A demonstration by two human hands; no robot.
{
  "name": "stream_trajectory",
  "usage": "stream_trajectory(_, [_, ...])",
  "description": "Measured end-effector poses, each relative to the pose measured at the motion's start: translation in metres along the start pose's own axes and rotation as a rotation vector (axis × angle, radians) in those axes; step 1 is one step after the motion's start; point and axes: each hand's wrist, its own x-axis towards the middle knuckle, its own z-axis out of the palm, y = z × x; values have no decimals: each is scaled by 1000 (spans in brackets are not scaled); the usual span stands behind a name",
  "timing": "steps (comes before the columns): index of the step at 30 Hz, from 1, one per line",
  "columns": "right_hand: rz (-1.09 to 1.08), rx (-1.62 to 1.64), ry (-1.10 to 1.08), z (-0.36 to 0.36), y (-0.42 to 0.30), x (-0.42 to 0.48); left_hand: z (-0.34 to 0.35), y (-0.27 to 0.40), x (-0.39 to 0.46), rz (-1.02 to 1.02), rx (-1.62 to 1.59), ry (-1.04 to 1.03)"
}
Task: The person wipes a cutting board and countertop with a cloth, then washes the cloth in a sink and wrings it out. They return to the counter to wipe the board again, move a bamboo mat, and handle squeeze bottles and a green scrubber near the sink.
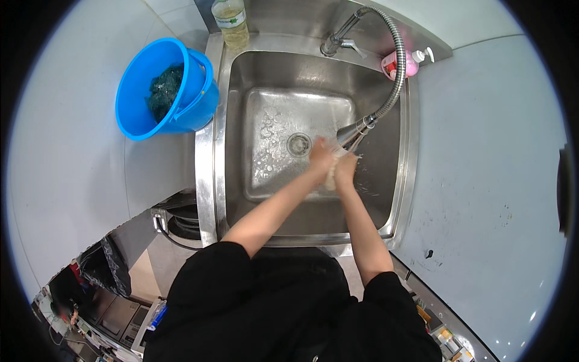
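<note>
Both my hands are inside the stainless steel sink (312, 217), below the spray head (353, 133) of the flexible hose faucet (399, 59). Water runs over them and splashes to the right. A pale, cream-coloured item (331, 177), perhaps a cloth, shows between the hands; its exact kind is unclear. My left hand (321, 158) is blurred beside it, its grip not plain. My right hand (346, 167) has curled fingers against the pale item. Foam and drops lie around the drain (299, 144), left of the hands.
A blue bucket (206, 106) holding dark green netting stands at the sink's left. Behind the sink are a bottle of yellowish liquid (233, 27) and a pink pump bottle (409, 65). A black bin bag (106, 267) hangs at lower left, with a partly seen person (68, 289) beyond.
</note>
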Motion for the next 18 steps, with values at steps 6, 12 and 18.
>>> stream_trajectory(6, [80,-121,-197,0,-32,-12,-20,35,-21,-89,-143,-113])
stream_trajectory(12, [-12,-199,-76,1,-5,-10,-29,26,-3,-339,-443,-240])
stream_trajectory(18, [-209,-317,-157,6,-6,-24,-38,41,13,-274,-314,-141])
